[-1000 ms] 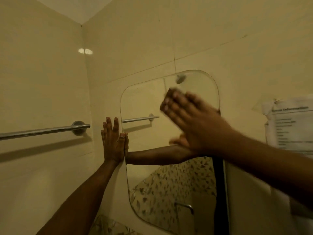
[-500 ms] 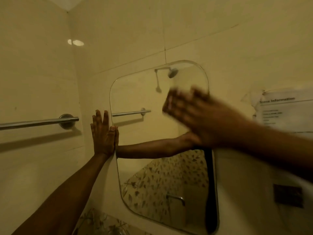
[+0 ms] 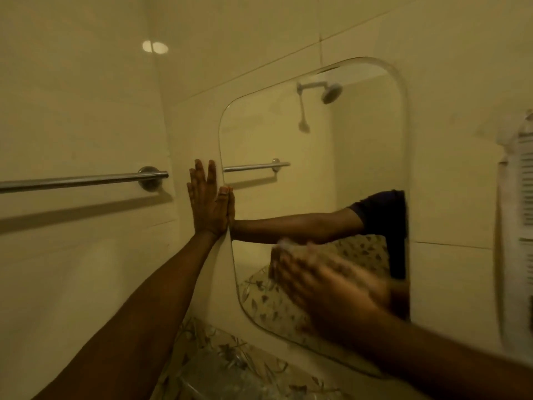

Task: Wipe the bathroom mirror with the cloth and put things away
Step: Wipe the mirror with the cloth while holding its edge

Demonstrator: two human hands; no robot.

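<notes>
- Two hands up on the wall (image 3: 447,111): left hand (image 3: 209,202) lies flat, fingers straight, thumb at the left edge of the mirror (image 3: 360,145). The towel rail (image 3: 83,180) is just left, the paper notice (image 3: 519,226) well right.
- Mirror stands tall, long axis upright, corners rounded, glass facing out.
- Right hand (image 3: 326,284) sits over the mirror's lower half, motion-blurred. Its grip can't be told, and the cloth can't be made out.

Bare forearms (image 3: 150,301), dark short sleeve (image 3: 380,210) reflected

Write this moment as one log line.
left hand flat on cream tiled wall at left edge of rounded frameless wall mirror | right hand blurred over mirror's lower part | pale cloth under it, mostly hidden
</notes>
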